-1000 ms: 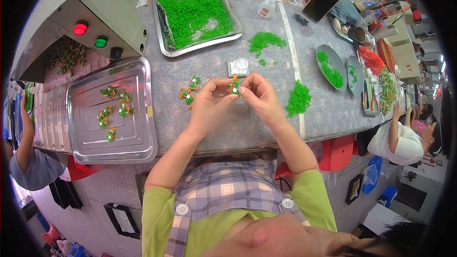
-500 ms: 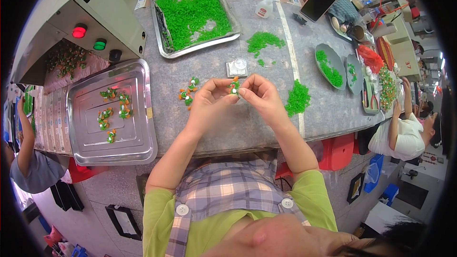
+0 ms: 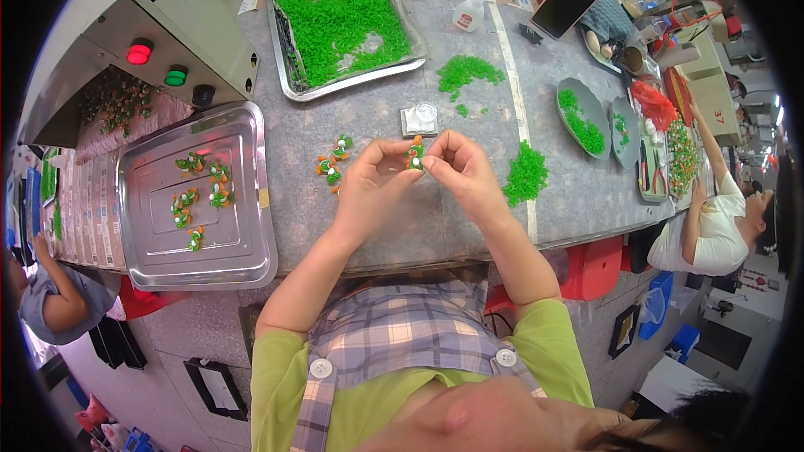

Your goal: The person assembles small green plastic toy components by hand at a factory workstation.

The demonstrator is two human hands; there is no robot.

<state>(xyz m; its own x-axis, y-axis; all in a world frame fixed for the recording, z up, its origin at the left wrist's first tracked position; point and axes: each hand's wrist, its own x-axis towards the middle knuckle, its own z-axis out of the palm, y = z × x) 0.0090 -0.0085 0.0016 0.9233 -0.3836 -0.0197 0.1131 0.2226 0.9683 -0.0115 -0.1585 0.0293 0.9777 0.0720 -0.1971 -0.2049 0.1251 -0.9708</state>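
Note:
Between my hands is a small green, white and orange figurine [image 3: 414, 152], its orange end pointing up and away from me. My left hand [image 3: 368, 188] pinches it between thumb and fingers. From the other side, the thumb and forefinger of my right hand [image 3: 465, 174] close against it; whether a tiny part sits in that pinch is hidden. Several similar figurines [image 3: 329, 170] lie on the grey table just left of my left hand. Beyond my fingertips stands a small round clear dish on a pale square block [image 3: 419, 121].
A metal tray [image 3: 197, 272] with several figurines is at left, below a machine with red and green lights [image 3: 139, 53]. A tray of green pieces [image 3: 352, 79] lies far off. Right are a green pile [image 3: 527, 174], grey dishes [image 3: 586, 117] and a phone [image 3: 566, 4]. Co-workers sit both sides.
The figurine has tipped slightly more upright between my fingers; both hands keep their grip. At right, a co-worker's arm stretches farther away over the table, and the person at left has shifted.

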